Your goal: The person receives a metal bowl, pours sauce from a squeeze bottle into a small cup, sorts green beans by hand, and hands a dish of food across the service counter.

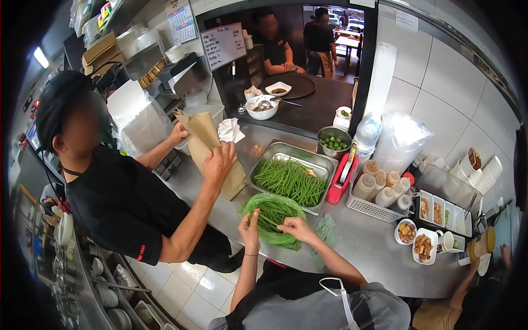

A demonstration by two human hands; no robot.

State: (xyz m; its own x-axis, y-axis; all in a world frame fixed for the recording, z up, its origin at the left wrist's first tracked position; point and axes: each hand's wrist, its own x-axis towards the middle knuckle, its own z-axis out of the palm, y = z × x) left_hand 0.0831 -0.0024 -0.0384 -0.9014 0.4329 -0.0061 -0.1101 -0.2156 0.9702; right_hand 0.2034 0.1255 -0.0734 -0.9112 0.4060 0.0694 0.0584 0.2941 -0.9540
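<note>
Hovering at the green bag (283,242) of beans (272,212) beside the steel tray (297,152), left hand (249,228) and right hand (297,229) have bunched fingertips, grip unclear; tugging its slack rim could spill beans.

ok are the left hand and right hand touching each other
Apart: the head view shows green beans between the left hand and the right hand.
</note>
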